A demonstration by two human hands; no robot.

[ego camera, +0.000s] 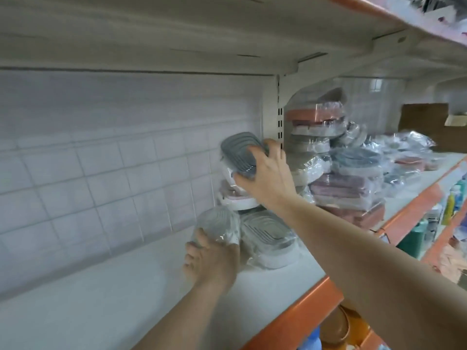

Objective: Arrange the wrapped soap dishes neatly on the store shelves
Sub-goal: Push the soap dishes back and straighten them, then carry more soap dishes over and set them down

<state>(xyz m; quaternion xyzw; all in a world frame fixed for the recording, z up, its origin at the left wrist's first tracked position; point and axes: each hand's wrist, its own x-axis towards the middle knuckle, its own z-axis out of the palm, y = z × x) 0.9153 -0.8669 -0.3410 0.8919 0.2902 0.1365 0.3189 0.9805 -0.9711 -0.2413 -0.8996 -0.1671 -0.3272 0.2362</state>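
Observation:
My right hand (267,173) grips a grey wrapped soap dish (240,152), tilted on edge, above a pink-and-white wrapped dish (235,198) by the shelf upright. Low on the white shelf (126,286), my left hand (209,258) holds another grey wrapped soap dish (217,223), standing on edge next to the tiled back wall. Just right of it a grey-and-white wrapped dish (267,238) lies flat. A tall, untidy heap of wrapped dishes (336,168) in grey, blue and pink fills the shelf further right.
The shelf above (227,34) hangs close overhead. A slotted metal upright (279,117) stands behind my right hand. An orange shelf edge (316,296) runs along the front. Bottles (452,198) stand on a lower shelf at right; a cardboard box (424,122) sits at the far right.

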